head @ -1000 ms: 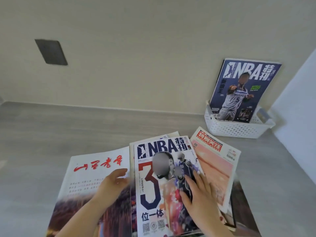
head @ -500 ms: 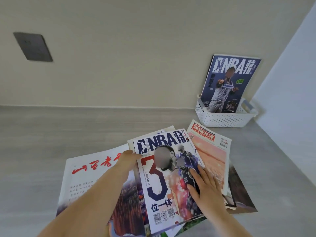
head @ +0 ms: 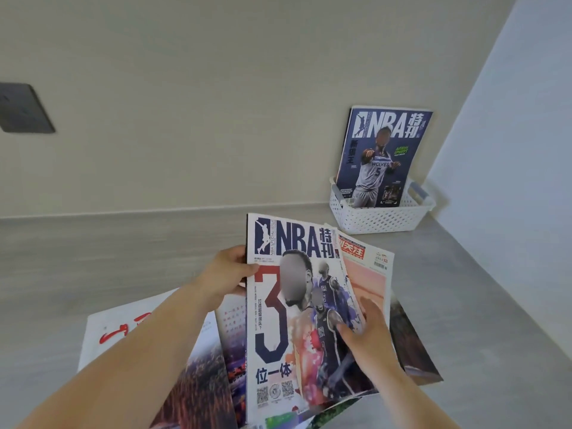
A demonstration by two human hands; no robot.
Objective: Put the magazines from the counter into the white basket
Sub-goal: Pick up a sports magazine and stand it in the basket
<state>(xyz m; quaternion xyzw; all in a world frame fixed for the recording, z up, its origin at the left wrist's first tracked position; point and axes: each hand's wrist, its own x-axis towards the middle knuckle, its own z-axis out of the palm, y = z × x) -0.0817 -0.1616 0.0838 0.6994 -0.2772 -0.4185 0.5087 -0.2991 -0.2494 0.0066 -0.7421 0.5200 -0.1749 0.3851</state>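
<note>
Lifting the top magazine off the pile looks like the job right now. The left hand (head: pixel 226 274) holds the NBA magazine with the big 3 (head: pixel 272 320) by its left edge, thumb on top of the cover. The right hand (head: pixel 368 335) lies on the right side of the cover with its fingers mostly straight, and I see no finger curled under the edge. The magazine sits over the pile near the front edge of the counter (head: pixel 123 258).

To do this well, I think the right hand should slip under the right edge so both hands carry it. Paper bends and slides, so hold it firm but not tight. Lift it clear so the pink magazine (head: pixel 368 274) under it does not get dragged along. The white magazine with red writing (head: pixel 123 332) should stay put too.

The white basket (head: pixel 380 218) is at the far right corner of the counter, by the wall. A blue NBA magazine (head: pixel 380 156) already stands in it, leaning back. The next one should go in standing up, in front of that one, bottom edge first.

Half a second ago the magazine lay flat on the pile and the left hand was only touching its left edge. Now that hand has a grip, and the magazine's far end has come up and turned straighter.
</note>
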